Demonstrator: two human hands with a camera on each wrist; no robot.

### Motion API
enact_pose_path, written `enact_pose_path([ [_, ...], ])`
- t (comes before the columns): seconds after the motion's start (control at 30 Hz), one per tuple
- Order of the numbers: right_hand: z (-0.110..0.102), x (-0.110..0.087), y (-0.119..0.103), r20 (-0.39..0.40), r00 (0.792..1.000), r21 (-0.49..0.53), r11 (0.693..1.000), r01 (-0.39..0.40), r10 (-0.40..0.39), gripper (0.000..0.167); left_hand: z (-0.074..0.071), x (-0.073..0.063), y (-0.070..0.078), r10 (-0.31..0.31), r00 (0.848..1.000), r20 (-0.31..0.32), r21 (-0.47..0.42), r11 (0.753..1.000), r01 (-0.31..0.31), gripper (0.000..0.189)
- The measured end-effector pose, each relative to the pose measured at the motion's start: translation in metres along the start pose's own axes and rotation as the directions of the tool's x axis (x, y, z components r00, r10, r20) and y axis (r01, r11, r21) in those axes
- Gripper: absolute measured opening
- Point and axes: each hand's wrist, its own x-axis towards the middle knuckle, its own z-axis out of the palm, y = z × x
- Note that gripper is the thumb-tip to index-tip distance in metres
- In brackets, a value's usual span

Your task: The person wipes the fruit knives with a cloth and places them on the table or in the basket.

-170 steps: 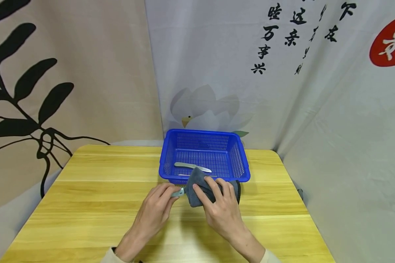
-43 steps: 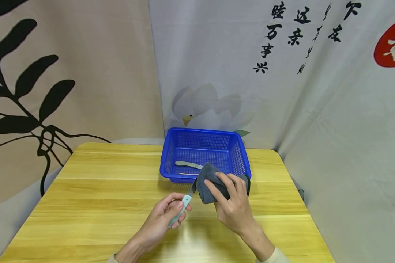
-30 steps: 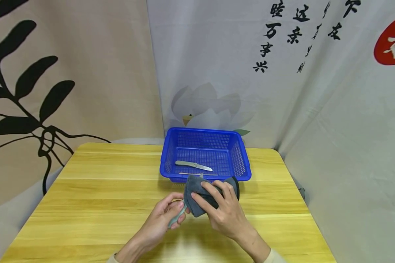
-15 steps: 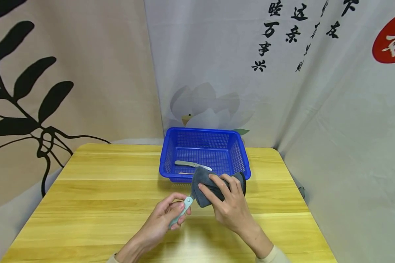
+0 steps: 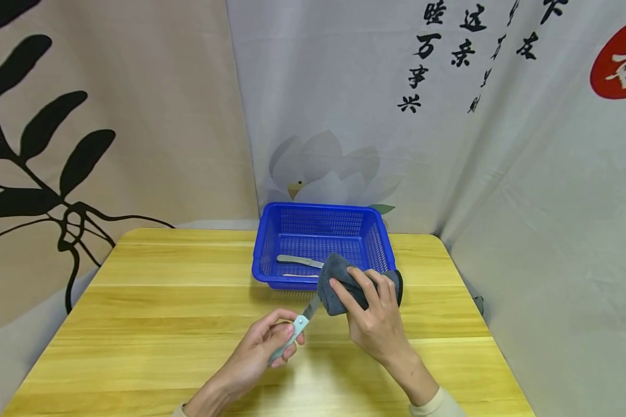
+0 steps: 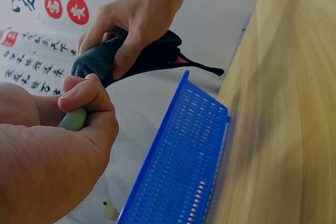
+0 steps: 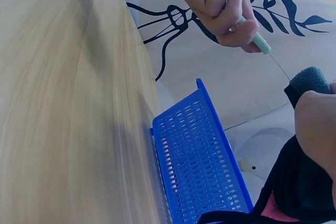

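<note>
My left hand grips a small knife by its pale mint handle, the blade angled up and to the right. A folded dark grey cloth is held in my right hand, fingers spread over its top. The cloth covers the tip end of the blade, while the part near the handle is bare. In the right wrist view the blade appears as a thin line running from the handle to the cloth. In the left wrist view only the handle's butt shows.
Just beyond my hands, a blue plastic basket stands on the wooden table. Inside lie another knife with a grey-green handle and a thin pale item, partly hidden by the cloth. A printed curtain hangs behind.
Over the last second, my right hand has slid the cloth up and right along the blade, baring the part near the handle. My left hand has stayed nearly still, holding the knife.
</note>
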Motion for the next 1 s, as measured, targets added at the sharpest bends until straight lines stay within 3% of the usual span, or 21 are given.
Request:
enact_pose_path([
  [0.2,-0.001,-0.001,-0.004,-0.041,0.999,0.023,1.0,0.005,-0.004,0.037,0.0,0.0,0.002,-0.023,0.998,-0.051,-0.002,1.0,0.023,0.042],
  [0.47,0.005,-0.002,-0.02,-0.051,0.983,0.081,0.98,0.181,-0.177,0.04,0.0,-0.001,0.001,-0.022,0.996,-0.088,-0.021,1.0,0.021,0.037],
  [0.57,0.007,-0.003,-0.024,-0.042,0.978,0.077,0.975,0.207,-0.204,0.046,0.0,-0.001,0.001,-0.035,0.996,-0.087,-0.034,0.999,0.032,0.034],
  [0.83,0.007,-0.004,-0.022,0.019,0.994,0.03,0.994,0.105,-0.105,0.044,0.001,-0.001,0.002,-0.029,0.997,-0.075,-0.002,1.0,0.029,0.04],
  [1.0,0.005,-0.005,-0.016,0.015,0.999,-0.004,0.999,0.047,-0.047,0.044,0.0,-0.002,0.001,-0.015,0.999,-0.05,0.013,1.0,0.016,0.04],
])
